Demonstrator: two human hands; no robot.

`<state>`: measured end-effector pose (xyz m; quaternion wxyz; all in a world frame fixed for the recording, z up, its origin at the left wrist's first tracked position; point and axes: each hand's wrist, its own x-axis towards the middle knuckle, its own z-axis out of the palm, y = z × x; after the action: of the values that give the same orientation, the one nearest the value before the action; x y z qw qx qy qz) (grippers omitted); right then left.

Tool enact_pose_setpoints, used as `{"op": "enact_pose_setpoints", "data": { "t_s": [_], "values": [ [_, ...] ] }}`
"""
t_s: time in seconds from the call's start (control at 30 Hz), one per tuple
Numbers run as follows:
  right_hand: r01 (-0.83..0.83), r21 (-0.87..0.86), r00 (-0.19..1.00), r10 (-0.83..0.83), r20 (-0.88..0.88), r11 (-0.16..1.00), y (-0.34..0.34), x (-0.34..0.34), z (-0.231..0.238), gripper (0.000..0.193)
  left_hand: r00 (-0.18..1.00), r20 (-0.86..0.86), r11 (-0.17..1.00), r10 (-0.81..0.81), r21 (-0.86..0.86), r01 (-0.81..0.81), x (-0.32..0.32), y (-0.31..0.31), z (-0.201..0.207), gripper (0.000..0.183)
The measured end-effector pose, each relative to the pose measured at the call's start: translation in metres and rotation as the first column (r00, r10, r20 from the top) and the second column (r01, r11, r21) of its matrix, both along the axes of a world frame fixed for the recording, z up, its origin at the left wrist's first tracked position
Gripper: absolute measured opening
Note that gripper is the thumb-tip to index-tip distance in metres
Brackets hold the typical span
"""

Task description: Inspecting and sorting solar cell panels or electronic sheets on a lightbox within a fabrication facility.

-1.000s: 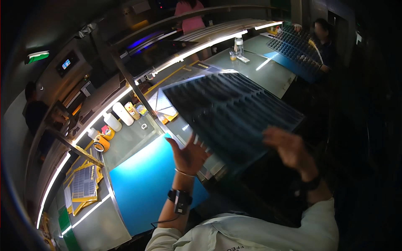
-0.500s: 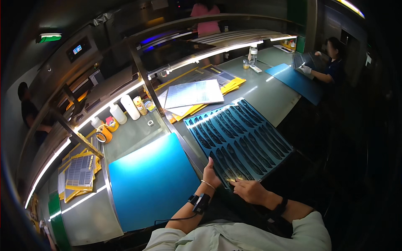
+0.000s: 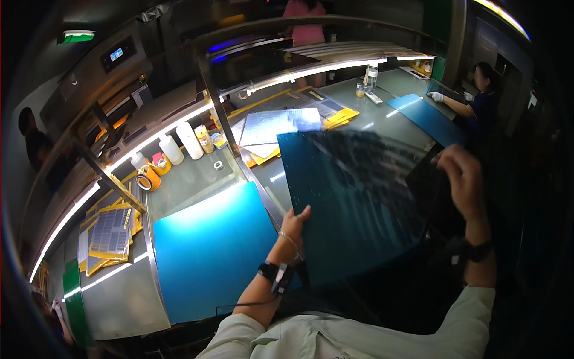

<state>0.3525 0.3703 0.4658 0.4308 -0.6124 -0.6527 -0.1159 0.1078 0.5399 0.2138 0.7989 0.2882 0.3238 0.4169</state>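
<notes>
We are mid-carry with the dark blue sheet (image 3: 353,197), held tilted above the counter's (image 3: 197,179) near edge, beside the bright blue mat (image 3: 209,251). Our left hand (image 3: 294,224) pinches its lower left edge; our right hand (image 3: 461,176) curls its fingers (image 3: 448,167) over the upper right corner. Next, we judge, comes lowering it flat and square.

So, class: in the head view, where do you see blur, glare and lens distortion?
Head view: the dark sheet between the left hand and right hand is smeared by motion blur; the light strips glare white; the bench edge bends toward the rim; the corners fall to black.
</notes>
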Motion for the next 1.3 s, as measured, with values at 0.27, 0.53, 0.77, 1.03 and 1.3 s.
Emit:
{"op": "enact_pose_setpoints", "data": {
  "t_s": [0.27,0.53,0.77,1.03,1.3],
  "values": [
    [-0.147,0.414,0.824,-0.121,0.553,0.898,-0.007,-0.04,0.04,0.01,0.984,-0.136,0.944,0.114,-0.294,-0.15,0.009,0.086,-0.059,0.031],
    [-0.125,-0.012,0.99,0.125,0.066,0.992,-0.034,-0.012,-0.052,0.013,0.971,-0.236,0.996,0.031,-0.07,-0.049,0.027,0.063,-0.057,0.074],
    [-0.185,-0.456,0.492,-0.32,-0.81,0.871,-0.053,-0.002,-0.211,0.027,0.87,0.473,0.968,-0.138,-0.123,0.22,-0.13,0.084,-0.018,0.093],
    [-0.161,-0.571,0.493,-0.436,-0.753,0.805,-0.039,-0.041,-0.243,0.008,0.792,-0.61,0.98,-0.037,0.133,0.148,-0.198,0.072,0.008,0.029],
    [-0.589,-0.399,0.294,-0.274,-0.916,0.703,-0.003,-0.179,-0.261,0.014,0.713,-0.682,0.981,-0.164,-0.039,0.188,-0.406,-0.013,0.069,0.027]
  ]
}}
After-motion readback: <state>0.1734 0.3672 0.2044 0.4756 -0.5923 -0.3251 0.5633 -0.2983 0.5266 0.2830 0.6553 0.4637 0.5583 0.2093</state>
